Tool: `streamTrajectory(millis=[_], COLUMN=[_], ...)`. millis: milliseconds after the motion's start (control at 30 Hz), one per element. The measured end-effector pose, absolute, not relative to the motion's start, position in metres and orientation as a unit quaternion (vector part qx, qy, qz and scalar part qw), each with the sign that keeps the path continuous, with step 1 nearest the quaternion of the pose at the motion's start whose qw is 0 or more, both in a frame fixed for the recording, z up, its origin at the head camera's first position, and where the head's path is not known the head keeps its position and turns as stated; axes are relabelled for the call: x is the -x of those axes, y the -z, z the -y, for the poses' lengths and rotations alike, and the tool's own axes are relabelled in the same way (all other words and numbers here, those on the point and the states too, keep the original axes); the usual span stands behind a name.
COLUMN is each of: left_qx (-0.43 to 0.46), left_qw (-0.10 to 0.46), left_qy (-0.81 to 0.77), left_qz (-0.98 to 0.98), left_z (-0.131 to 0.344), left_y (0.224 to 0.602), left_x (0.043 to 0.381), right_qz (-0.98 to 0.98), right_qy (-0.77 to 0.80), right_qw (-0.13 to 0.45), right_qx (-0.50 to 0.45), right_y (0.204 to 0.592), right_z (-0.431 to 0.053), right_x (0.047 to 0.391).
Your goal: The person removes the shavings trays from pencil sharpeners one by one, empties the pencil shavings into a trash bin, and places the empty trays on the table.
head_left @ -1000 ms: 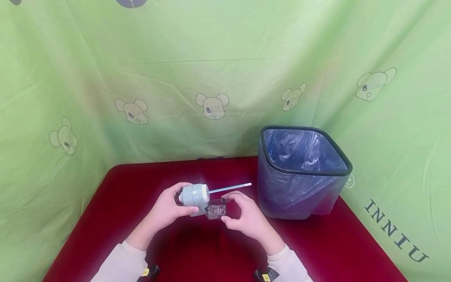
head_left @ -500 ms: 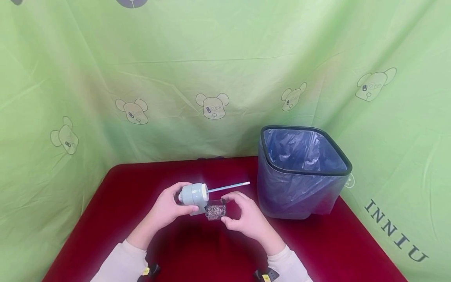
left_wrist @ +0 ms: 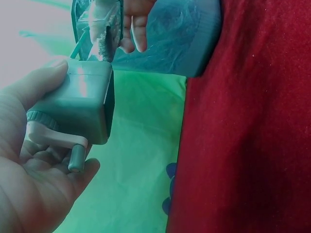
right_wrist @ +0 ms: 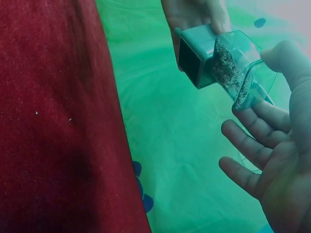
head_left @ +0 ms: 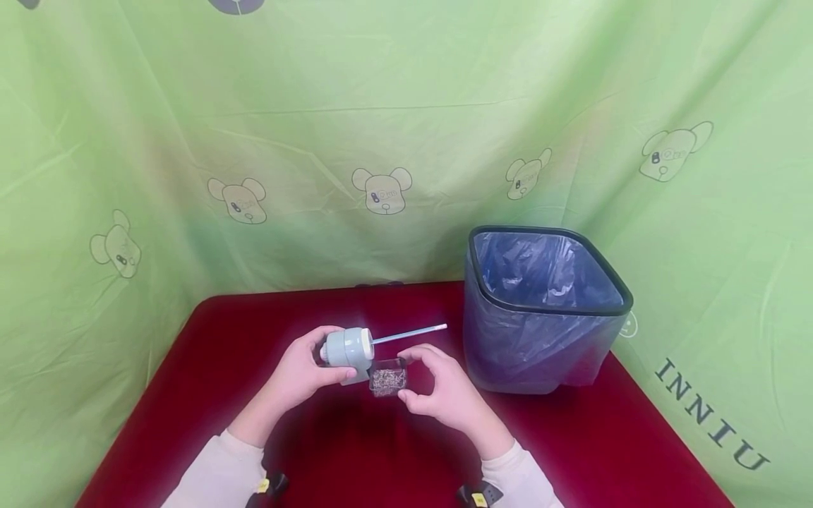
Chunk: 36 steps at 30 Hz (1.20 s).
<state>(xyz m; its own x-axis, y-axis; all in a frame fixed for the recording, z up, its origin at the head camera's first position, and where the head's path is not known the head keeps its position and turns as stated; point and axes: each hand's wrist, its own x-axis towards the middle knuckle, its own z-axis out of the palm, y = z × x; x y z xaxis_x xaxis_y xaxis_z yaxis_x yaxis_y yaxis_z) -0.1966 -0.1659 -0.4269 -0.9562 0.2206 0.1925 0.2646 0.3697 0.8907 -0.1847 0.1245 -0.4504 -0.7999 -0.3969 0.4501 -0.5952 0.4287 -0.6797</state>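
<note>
Velvety red cloth (head_left: pixel 571 448) beneath glossy sharpener (head_left: pixel 346 347), clear tray (head_left: pixel 389 365).

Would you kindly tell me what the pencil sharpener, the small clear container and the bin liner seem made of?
Sharpener: probably hard plastic, glossy, judging by its bright highlight and smooth rounded edges.
Container: likely rigid clear plastic, since the shavings show through its walls.
Bin liner: apparently thin plastic film, shiny and crinkled.

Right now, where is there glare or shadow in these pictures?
Head: shadowy patch low on the red table; left wrist: pale upper left corner, bright streak on the sharpener; right wrist: pale upper right corner, dark patches on the table.
</note>
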Motion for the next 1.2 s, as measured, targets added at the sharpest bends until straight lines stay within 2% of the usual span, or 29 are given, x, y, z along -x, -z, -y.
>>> streamTrajectory(millis=[1200], left_qx=[0.143], left_qw=[0.024], left_qy=[0.534], left_qz=[0.833], left_z=[0.1624], left_y=[0.4319], left_x=[0.2001], right_qz=[0.838], right_qy=[-0.439], right_qw=[0.125], right_qx=[-0.298], right_y=[0.4471], right_z=[-0.1261], right_x=[0.1833])
